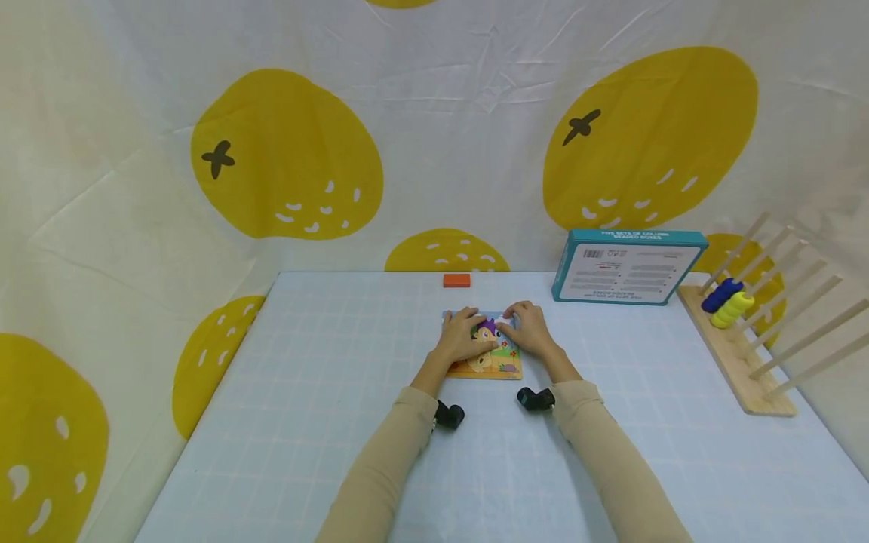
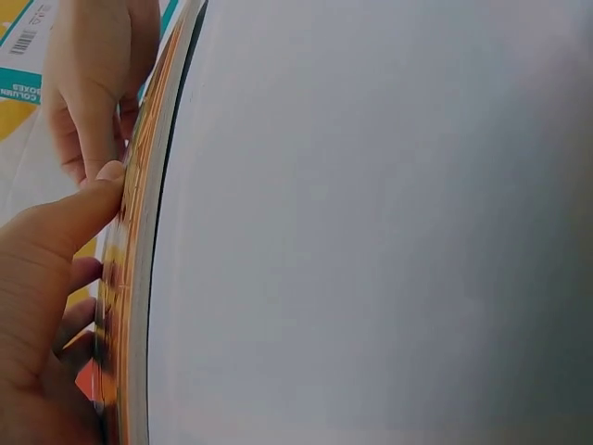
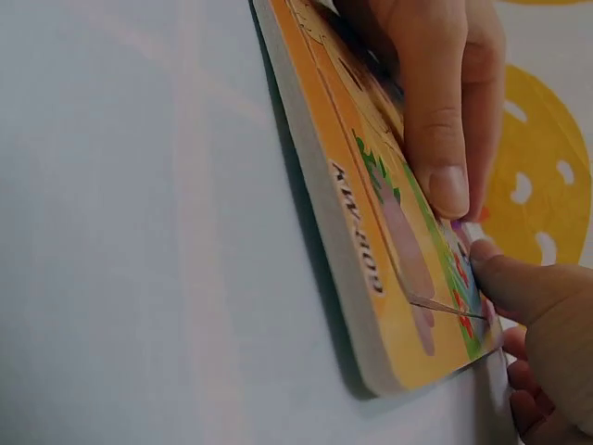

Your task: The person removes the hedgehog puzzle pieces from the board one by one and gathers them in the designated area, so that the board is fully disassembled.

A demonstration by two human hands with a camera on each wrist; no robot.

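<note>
A flat jigsaw puzzle board point(image 1: 502, 371) with a colourful cartoon animal lies on the table, its orange border marked "KW-809" in the right wrist view. My left hand point(image 1: 463, 339) rests over its left and upper part, thumb pressing the picture and fingers spread towards the far edge. At the upper right corner is my right hand point(image 1: 535, 332), its thumb on the picture and its other fingers along the edge. Seams between pieces show near the right thumb point(image 3: 505, 278). Both hands hide part of the picture.
A small orange-red block point(image 1: 456, 280) lies at the table's far edge. Back right, a teal and white box point(image 1: 621, 268) stands upright. Beside it, a wooden base point(image 1: 736, 362) carries several tall pegs, with blue beads point(image 1: 721, 295) and yellow beads point(image 1: 733, 309) on them.
</note>
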